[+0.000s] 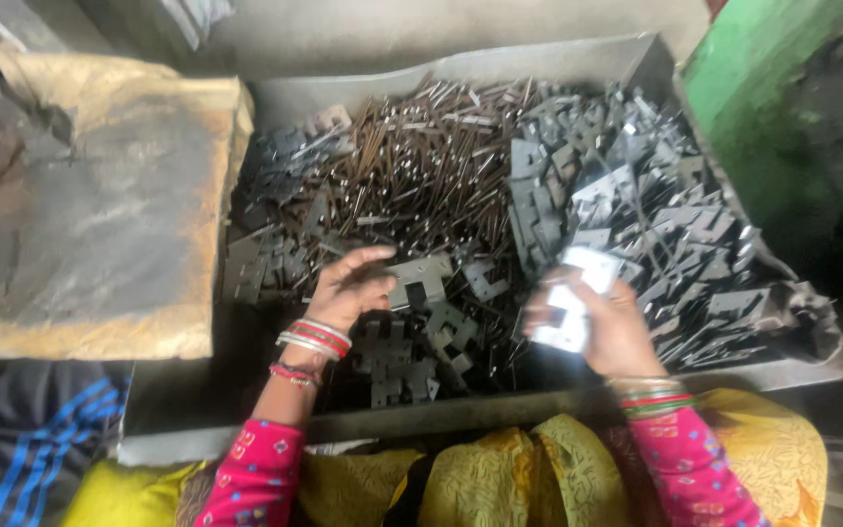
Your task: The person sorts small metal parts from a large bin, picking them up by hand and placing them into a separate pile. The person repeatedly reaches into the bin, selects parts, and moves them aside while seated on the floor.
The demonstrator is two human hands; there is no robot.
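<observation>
My left hand (pixel 348 285) reaches into a metal tray (pixel 461 68) and pinches a grey hinge leaf (pixel 420 274) at its edge. My right hand (pixel 607 327) holds a small stack of shiny hinge leaves (pixel 571 303) just above the tray's contents. A heap of thin dark metal pins (pixel 421 166) fills the tray's middle. Piles of grey hinge leaves (pixel 636 205) lie to the right, and more lie at the left (pixel 265 254) and near the front (pixel 412 356). Both wrists carry several bangles, and my sleeves are pink.
A worn, dirty padded block (pixel 100 205) sits left of the tray. A green machine body (pixel 792 117) stands at the right. A dark cloth with blue stripes (pixel 31 449) lies at the lower left. Yellow fabric (pixel 500 478) covers my lap below the tray's front edge.
</observation>
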